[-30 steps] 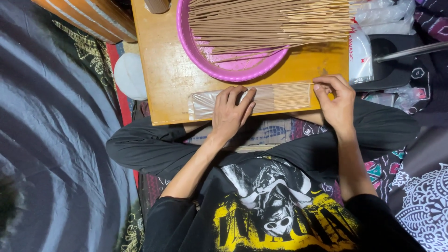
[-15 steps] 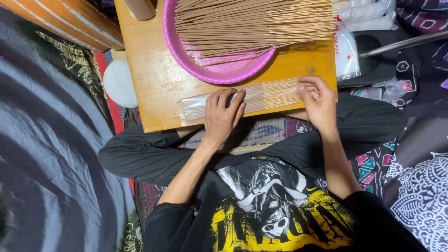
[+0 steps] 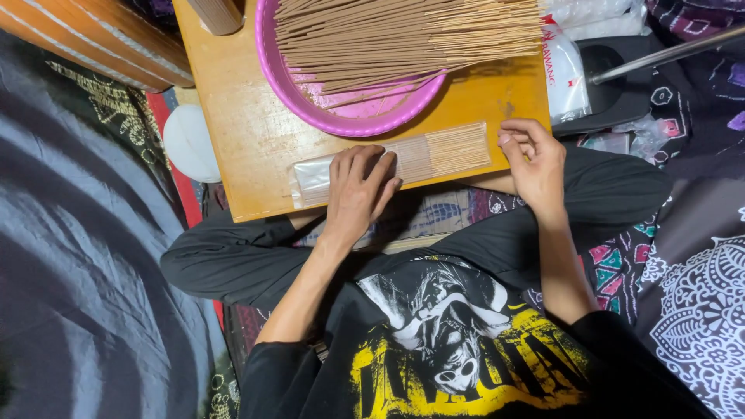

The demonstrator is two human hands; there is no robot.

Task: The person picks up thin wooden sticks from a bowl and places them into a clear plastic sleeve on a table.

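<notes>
While the clear plastic sleeve [image 3: 392,161] lies flat along the near edge of the wooden board [image 3: 256,132], the left hand [image 3: 355,192] rests palm-down on its middle section, fingers spread narrowly and extended, pressing the sleeve against the board. Thin tan sticks [image 3: 458,147] fill the sleeve to the right of these fingers; to their left, the sleeve end appears flat and translucent. The right hand [image 3: 535,164] sits at the open stick end of the sleeve, fingers curled inward, the fingertips [image 3: 506,140] just beside the stick tips; whether they pinch anything cannot be determined. Beyond both sets of fingers, farther up the board, a pink basin [image 3: 310,109] holds a large loose pile of sticks [image 3: 403,35] that overhangs its rim. To the right of the right-hand fingers, off the board edge, lie plastic bags [image 3: 566,74] and a dark tray [image 3: 621,93]. To the left of the left-hand fingers, beside the board, sits a white round object [image 3: 188,143]
</notes>
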